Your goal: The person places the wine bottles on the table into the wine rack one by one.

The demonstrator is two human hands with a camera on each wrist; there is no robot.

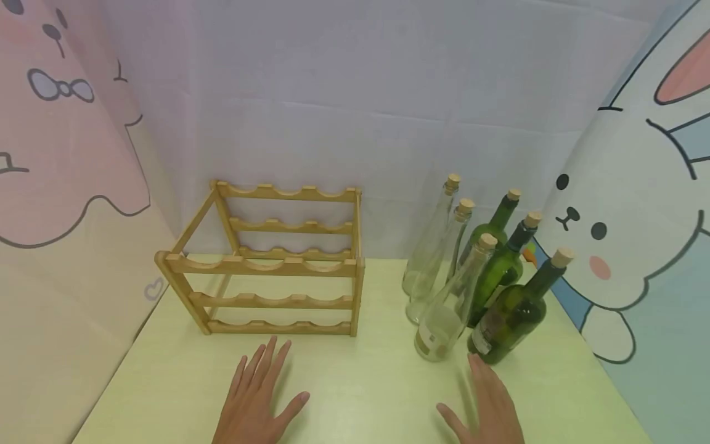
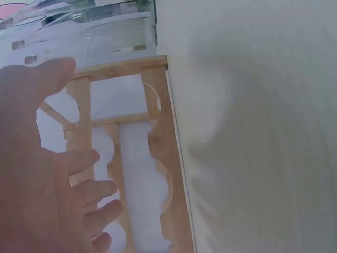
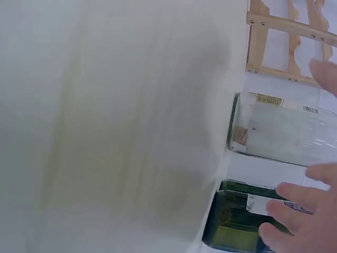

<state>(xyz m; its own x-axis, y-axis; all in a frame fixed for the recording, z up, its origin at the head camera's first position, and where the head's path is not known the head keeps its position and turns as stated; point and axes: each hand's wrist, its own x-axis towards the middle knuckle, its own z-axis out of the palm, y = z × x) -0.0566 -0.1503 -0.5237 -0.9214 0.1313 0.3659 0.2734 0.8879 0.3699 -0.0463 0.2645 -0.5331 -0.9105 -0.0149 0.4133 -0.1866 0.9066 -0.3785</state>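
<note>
The back is covered by a big pale cloth (image 1: 366, 92), and a pink animal (image 1: 72, 142) is shown at the left side and a white bunny (image 1: 638, 216) at the right. Below the cloth, a light yellow table (image 1: 383, 394) is seen. On it, a wooden rack (image 1: 294, 267) with wavy bars is set to the left of the middle, near the cloth. To the right of the rack, six bottles are stood upright, close together. Three are made of clear glass, and the front clear bottle (image 1: 444, 320) is placed just beside the front green bottle (image 1: 510, 317). Two more green bottles (image 1: 499, 268) are lined up behind that one. The left hand (image 1: 252, 394) is held in front of the rack with its fingers and thumb spread, and nothing is gripped. The right hand (image 1: 493, 401) is held near the front green bottle, with its thumb kept well away from its fingers and nothing gripped; whether that bottle is touched cannot be told. Each bottle is topped by a small cork (image 1: 563, 257).
</note>
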